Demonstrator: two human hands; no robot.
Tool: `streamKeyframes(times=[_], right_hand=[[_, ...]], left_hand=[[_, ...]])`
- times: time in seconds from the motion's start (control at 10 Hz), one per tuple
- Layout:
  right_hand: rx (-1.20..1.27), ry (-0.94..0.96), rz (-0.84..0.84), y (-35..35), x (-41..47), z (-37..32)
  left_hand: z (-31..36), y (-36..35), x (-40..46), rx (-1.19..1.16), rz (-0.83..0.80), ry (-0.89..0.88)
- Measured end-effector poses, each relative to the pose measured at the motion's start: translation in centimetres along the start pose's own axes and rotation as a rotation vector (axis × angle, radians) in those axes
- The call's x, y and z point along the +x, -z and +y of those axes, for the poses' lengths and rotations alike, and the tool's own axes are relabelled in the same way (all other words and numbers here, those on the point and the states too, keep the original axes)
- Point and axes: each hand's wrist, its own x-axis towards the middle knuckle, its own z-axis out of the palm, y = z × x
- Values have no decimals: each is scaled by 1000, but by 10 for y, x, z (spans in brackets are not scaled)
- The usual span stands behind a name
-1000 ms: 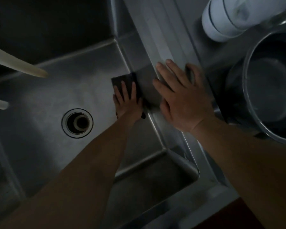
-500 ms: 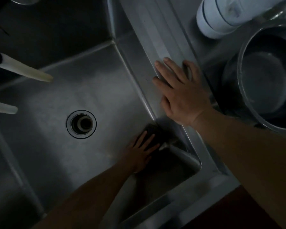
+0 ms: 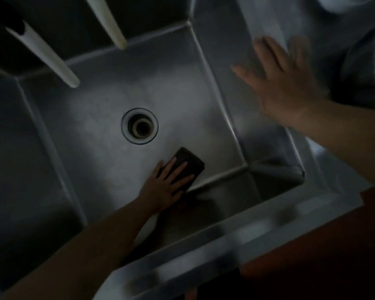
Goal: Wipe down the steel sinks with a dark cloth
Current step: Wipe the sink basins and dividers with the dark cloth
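A deep steel sink fills the dim view, its round drain near the middle of the floor. A dark folded cloth lies on the sink floor just right of and below the drain, close to the near wall. My left hand presses flat on the cloth with straight, spread fingers. My right hand, blurred, is spread flat on the sink's right rim, holding nothing.
Two pale spouts hang over the sink's far side. A dark metal pot and a white object sit on the counter to the right. A red-brown surface lies below the sink's front rim.
My left hand slid the cloth from the right wall down to the near-right corner, then left along the floor toward the drain. The camera shifted; my right hand stayed at the right rim.
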Motion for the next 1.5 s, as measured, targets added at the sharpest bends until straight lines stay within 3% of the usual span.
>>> streamKeyframes(times=[0.1, 0.2, 0.3, 0.6, 0.7, 0.8, 0.9, 1.1, 1.2, 1.4, 1.5], right_hand=[[54, 171, 55, -9, -11, -48], [359, 236, -334, -43, -25, -144], [571, 24, -740, -87, -22, -198], [752, -378, -748, -130, -10, -203], [738, -438, -798, -135, -12, -202], [768, -384, -805, -130, -7, -213], [803, -411, -818, -126, -3, -215], [857, -444, -786, -124, 0, -219], [857, -501, -722, -123, 2, -218], [1050, -712, -485, -122, 9, -208], [1116, -728, -445, -128, 8, -205]], left_hand=[[-26, -15, -44, 14, 29, 59], [-62, -19, -80, 85, 11, 130], [-101, -6, -80, 61, -2, 314], [-132, 11, -27, -297, 191, 1007], [-121, 6, -35, -411, 260, 1343], [-118, -3, -63, -397, 226, 1496], [-102, -15, -80, -409, 91, 1486], [-52, 3, -40, -907, -24, 1907], [-43, 20, -2, -1301, -5, 1897], [14, 89, 81, -1380, 83, 1668], [2, 88, 49, -1342, -177, 1337]])
